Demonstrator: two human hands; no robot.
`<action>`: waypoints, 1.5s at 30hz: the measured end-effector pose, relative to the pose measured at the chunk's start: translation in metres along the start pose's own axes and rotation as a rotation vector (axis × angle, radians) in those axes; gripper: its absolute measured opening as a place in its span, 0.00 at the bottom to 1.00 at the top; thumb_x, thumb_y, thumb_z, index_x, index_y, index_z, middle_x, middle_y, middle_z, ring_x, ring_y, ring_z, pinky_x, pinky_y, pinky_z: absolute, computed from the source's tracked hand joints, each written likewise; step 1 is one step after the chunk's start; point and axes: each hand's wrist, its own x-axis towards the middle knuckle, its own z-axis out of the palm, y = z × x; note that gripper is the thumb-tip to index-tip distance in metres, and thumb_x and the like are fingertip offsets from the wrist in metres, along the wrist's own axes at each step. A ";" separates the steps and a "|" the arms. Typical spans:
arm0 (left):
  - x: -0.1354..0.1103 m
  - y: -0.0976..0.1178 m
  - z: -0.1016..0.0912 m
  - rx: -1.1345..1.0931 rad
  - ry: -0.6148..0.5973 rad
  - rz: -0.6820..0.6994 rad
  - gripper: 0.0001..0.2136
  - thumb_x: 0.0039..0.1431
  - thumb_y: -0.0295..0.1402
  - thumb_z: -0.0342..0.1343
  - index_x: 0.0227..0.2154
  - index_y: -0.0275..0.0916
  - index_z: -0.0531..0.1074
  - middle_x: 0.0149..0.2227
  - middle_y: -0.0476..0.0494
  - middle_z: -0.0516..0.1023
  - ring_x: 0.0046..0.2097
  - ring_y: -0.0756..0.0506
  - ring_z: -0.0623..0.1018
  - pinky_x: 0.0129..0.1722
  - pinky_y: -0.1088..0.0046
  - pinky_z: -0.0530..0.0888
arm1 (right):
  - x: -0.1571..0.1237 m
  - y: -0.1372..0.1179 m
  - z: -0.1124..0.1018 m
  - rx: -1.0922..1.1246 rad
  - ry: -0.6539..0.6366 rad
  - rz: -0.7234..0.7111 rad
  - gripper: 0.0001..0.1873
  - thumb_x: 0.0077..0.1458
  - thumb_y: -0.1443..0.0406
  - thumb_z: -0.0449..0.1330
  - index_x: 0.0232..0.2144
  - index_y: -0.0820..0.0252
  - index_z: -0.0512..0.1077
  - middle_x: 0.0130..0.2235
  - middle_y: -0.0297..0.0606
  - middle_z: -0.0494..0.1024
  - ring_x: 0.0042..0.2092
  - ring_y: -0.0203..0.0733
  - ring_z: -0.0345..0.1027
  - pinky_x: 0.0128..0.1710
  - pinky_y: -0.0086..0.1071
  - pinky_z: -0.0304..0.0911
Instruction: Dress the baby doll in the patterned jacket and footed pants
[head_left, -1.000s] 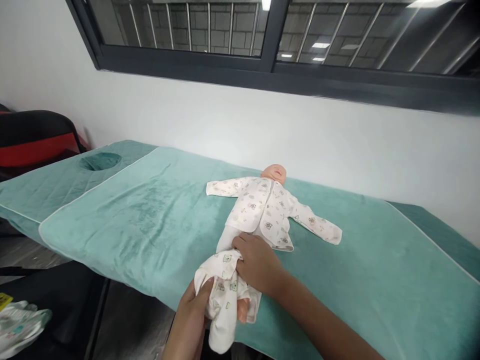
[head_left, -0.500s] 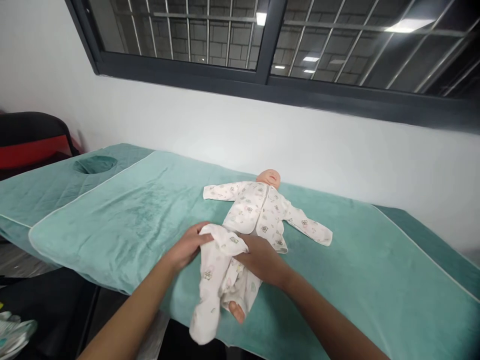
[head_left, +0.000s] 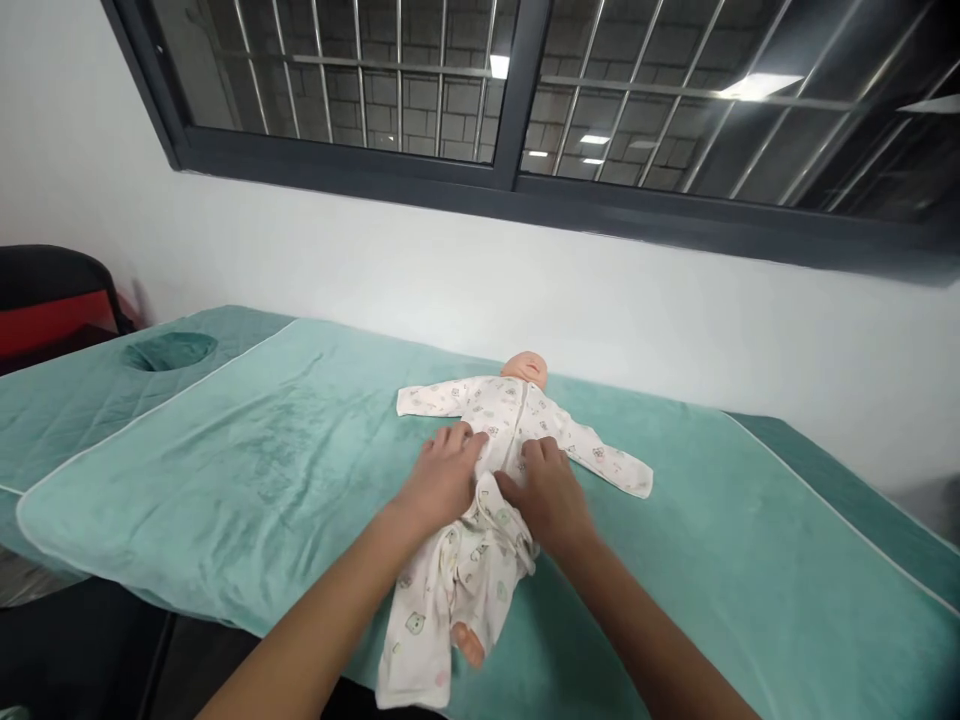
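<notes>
A baby doll (head_left: 526,368) lies on its back, its head toward the wall. It wears a white printed baby shirt (head_left: 501,408) with both sleeves spread out. White printed baby pants (head_left: 480,560) cover its lower body, the waistband bunched near the belly. One bare foot (head_left: 468,643) shows at a leg opening; the other leg of the pants lies flat toward me. My left hand (head_left: 446,475) is closed on one side of the shirt's lower part. My right hand (head_left: 551,495) is closed on the other side, its thumb near the waistband. The fingertips are partly hidden.
A green padded bed (head_left: 225,480) with a face hole (head_left: 171,350) at its left end stands against the white wall (head_left: 337,260). Above is a dark-framed window (head_left: 504,120) with bars. A red and black chair (head_left: 56,300) is at the left.
Both hands have let go of the bunched pants and moved up to the shirt's lower part. The loose pants leg has flattened out. The view has shifted slightly.
</notes>
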 end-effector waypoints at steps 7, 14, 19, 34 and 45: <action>0.012 -0.032 -0.004 -0.407 0.341 -0.456 0.09 0.63 0.37 0.44 0.35 0.39 0.67 0.34 0.44 0.73 0.38 0.44 0.73 0.40 0.67 0.69 | 0.007 0.055 -0.017 0.508 0.076 0.328 0.14 0.57 0.56 0.51 0.28 0.59 0.65 0.26 0.32 0.67 0.29 0.36 0.61 0.30 0.29 0.56; -0.015 -0.072 -0.011 -0.641 0.446 -0.617 0.07 0.54 0.34 0.54 0.35 0.38 0.69 0.39 0.43 0.74 0.44 0.44 0.72 0.46 0.69 0.67 | -0.060 0.137 -0.004 0.333 0.432 0.474 0.23 0.48 0.51 0.58 0.40 0.62 0.69 0.41 0.46 0.71 0.40 0.46 0.66 0.40 0.40 0.65; -0.026 -0.051 -0.022 -0.871 -0.181 -0.277 0.11 0.56 0.41 0.53 0.31 0.38 0.73 0.36 0.45 0.76 0.40 0.45 0.74 0.43 0.70 0.69 | -0.062 0.062 0.005 0.687 -0.084 0.171 0.12 0.59 0.56 0.55 0.36 0.57 0.70 0.37 0.38 0.74 0.38 0.40 0.68 0.40 0.34 0.64; 0.010 -0.034 0.009 -0.570 0.211 -0.272 0.04 0.60 0.33 0.43 0.36 0.42 0.61 0.39 0.42 0.76 0.44 0.42 0.75 0.47 0.64 0.68 | -0.019 0.019 -0.012 0.438 -0.203 -0.302 0.07 0.58 0.68 0.56 0.28 0.58 0.63 0.42 0.38 0.72 0.46 0.40 0.65 0.46 0.35 0.62; 0.028 -0.041 0.022 -0.886 0.039 -0.292 0.13 0.58 0.43 0.51 0.36 0.38 0.71 0.40 0.45 0.74 0.41 0.45 0.72 0.42 0.70 0.68 | 0.032 0.087 0.037 0.654 0.183 0.197 0.11 0.58 0.59 0.50 0.26 0.56 0.55 0.44 0.42 0.77 0.43 0.41 0.69 0.41 0.34 0.64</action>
